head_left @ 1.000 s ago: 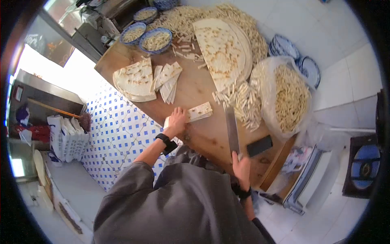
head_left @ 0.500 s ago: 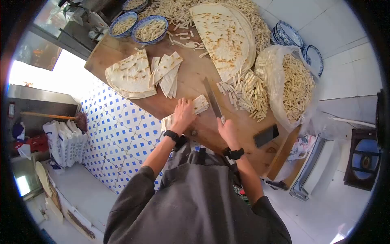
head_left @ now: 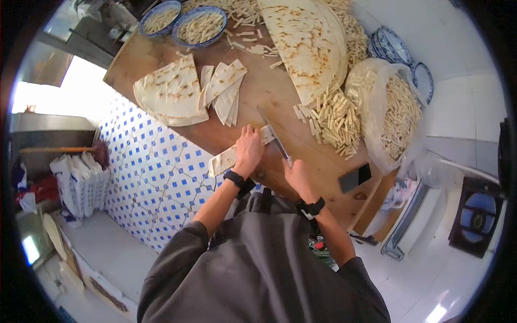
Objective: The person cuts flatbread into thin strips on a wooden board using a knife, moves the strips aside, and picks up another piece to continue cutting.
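Observation:
My left hand [head_left: 250, 149] is closed over a long stack of flatbread strips [head_left: 222, 162], pressing it down near the table's front edge. In my right hand [head_left: 299, 175] I grip the handle of a long knife [head_left: 276, 138]. Its blade lies against the right end of the stack, just beyond my left fingertips. Left of the knife are wider cut flatbread pieces [head_left: 225, 86] and a larger folded flatbread wedge [head_left: 171, 92]. To the right sits a pile of short cut flatbread sticks [head_left: 338, 123].
A big stack of flatbread [head_left: 308, 48] lies at the back. Blue-patterned bowls [head_left: 200, 42] of sticks stand back left. A plastic bag [head_left: 371, 102] full of sticks is at right, with a black phone [head_left: 355, 178] before it. The wooden table [head_left: 210, 141] ends at the left over tiled floor.
The knife has shifted left, from apart from the strip stack to against its right end. My left hand stays on the strips. The camera view has shifted slightly.

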`<state>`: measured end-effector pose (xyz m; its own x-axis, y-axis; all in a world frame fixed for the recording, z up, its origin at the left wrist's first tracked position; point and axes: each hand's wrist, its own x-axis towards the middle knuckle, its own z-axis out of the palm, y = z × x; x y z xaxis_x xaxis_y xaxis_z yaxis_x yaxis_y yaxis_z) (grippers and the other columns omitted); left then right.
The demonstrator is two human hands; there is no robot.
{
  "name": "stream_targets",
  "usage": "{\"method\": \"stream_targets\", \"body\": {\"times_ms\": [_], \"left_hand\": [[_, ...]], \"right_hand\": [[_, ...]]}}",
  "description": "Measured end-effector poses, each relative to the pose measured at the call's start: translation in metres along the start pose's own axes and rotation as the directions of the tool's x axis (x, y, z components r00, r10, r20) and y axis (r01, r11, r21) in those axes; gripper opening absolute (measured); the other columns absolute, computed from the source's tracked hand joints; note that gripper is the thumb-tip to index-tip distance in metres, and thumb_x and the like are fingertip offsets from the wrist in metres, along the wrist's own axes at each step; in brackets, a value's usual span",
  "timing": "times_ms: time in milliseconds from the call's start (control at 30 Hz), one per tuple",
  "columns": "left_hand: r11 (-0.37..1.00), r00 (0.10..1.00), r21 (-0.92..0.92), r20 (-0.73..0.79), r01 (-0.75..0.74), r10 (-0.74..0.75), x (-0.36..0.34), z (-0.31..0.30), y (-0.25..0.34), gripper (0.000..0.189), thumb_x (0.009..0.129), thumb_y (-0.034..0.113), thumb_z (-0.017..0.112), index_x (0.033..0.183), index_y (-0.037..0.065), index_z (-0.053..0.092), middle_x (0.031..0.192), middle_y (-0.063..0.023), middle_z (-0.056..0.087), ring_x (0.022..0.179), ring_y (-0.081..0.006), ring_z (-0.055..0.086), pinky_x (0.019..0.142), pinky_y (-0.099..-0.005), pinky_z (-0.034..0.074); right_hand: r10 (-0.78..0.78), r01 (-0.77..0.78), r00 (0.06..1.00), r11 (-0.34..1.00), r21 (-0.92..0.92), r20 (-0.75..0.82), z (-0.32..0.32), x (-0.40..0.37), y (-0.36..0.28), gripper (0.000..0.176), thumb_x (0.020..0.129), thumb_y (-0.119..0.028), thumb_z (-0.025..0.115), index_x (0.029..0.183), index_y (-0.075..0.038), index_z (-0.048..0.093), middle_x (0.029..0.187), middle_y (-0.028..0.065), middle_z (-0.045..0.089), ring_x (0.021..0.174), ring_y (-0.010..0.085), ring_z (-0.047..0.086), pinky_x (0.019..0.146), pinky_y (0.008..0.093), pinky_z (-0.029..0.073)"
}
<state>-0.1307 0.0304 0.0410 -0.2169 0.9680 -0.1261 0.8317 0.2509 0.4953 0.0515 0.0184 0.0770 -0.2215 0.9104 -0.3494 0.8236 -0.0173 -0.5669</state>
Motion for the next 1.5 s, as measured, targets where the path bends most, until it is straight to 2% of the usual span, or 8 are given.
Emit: {"method": "stream_targets", "body": {"times_ms": [100,300,367,667,733,900,1267,1500], "left_hand": [[0.999,0.999,0.015,-0.024,0.041,-0.040,-0.006,-0.003,0.010,0.034,0.065,0.009,0.071,0.097,-0.001,0.061,0.105,-0.0169,0.057,0.105,-0.0339,0.056,0.080,-0.0424,0.053],[0.992,0.993,0.055,0.018,0.117,-0.118,-0.007,0.003,0.024,0.037,0.064,0.013,0.076,0.095,0.000,0.062,0.105,-0.0158,0.058,0.104,-0.0338,0.056,0.081,-0.0429,0.052],[0.990,0.991,0.069,0.051,0.122,-0.126,-0.011,0.006,0.029,0.038,0.063,0.015,0.078,0.095,0.001,0.063,0.106,-0.0158,0.058,0.105,-0.0337,0.056,0.081,-0.0431,0.052],[0.983,0.984,0.119,-0.130,0.139,-0.123,-0.045,-0.029,0.027,0.094,0.052,0.025,0.090,0.130,0.002,0.042,0.119,-0.0196,0.050,0.112,-0.0363,0.049,0.090,-0.0435,0.046],[0.968,0.976,0.132,0.012,0.215,-0.219,-0.065,-0.034,0.009,0.111,0.048,0.029,0.092,0.138,0.002,0.033,0.122,-0.0215,0.046,0.114,-0.0377,0.046,0.094,-0.0441,0.042],[0.986,0.987,0.045,-0.008,0.161,-0.161,-0.085,-0.015,-0.024,0.056,0.062,0.011,0.082,0.107,0.000,0.051,0.105,-0.0204,0.056,0.102,-0.0377,0.055,0.084,-0.0432,0.047],[0.986,0.987,0.097,0.074,0.136,-0.144,-0.085,-0.018,-0.020,0.056,0.063,0.013,0.080,0.110,-0.001,0.052,0.110,-0.0174,0.056,0.106,-0.0345,0.055,0.083,-0.0412,0.052],[1.000,0.930,0.003,-0.368,0.015,-0.012,-0.050,0.009,0.010,0.037,0.084,0.024,0.066,0.106,-0.003,0.053,0.105,-0.0195,0.055,0.100,-0.0369,0.052,0.080,-0.0452,0.047]], "right_hand": [[-0.121,0.124,0.991,0.990,-0.063,0.053,0.007,0.007,0.008,0.048,0.092,-0.033,0.058,0.067,0.008,0.060,0.060,0.0282,0.056,0.060,0.0454,0.060,0.050,0.0473,0.044],[-0.107,0.092,0.988,0.987,0.135,0.107,-0.006,0.009,0.023,0.048,0.092,-0.034,0.057,0.068,0.008,0.061,0.063,0.0290,0.057,0.062,0.0460,0.060,0.052,0.0482,0.046],[-0.107,0.107,0.981,0.994,0.006,0.163,-0.023,0.005,0.017,0.048,0.092,-0.033,0.058,0.067,0.008,0.061,0.063,0.0293,0.058,0.062,0.0458,0.060,0.052,0.0483,0.046],[-0.115,0.117,0.979,0.993,-0.002,0.170,-0.002,0.012,0.041,0.047,0.092,-0.033,0.056,0.066,0.006,0.062,0.064,0.0281,0.060,0.062,0.0461,0.061,0.055,0.0488,0.049],[-0.132,0.130,0.976,0.991,0.024,0.174,-0.008,0.012,0.034,0.047,0.093,-0.033,0.056,0.066,0.006,0.062,0.065,0.0281,0.060,0.062,0.0460,0.061,0.055,0.0487,0.049],[-0.178,0.179,0.979,0.984,-0.002,0.099,0.002,0.006,0.040,0.048,0.093,-0.034,0.055,0.069,0.006,0.062,0.064,0.0282,0.059,0.062,0.0459,0.061,0.055,0.0484,0.049],[-0.148,0.136,0.968,0.988,0.071,0.201,-0.015,0.012,0.031,0.044,0.092,-0.028,0.059,0.067,0.008,0.060,0.061,0.0291,0.056,0.061,0.0460,0.060,0.050,0.0469,0.044],[-0.138,0.142,0.971,0.990,-0.004,0.194,-0.022,0.009,0.023,0.045,0.093,-0.031,0.057,0.073,0.009,0.061,0.060,0.0295,0.056,0.061,0.0448,0.061,0.051,0.0476,0.044]]}}
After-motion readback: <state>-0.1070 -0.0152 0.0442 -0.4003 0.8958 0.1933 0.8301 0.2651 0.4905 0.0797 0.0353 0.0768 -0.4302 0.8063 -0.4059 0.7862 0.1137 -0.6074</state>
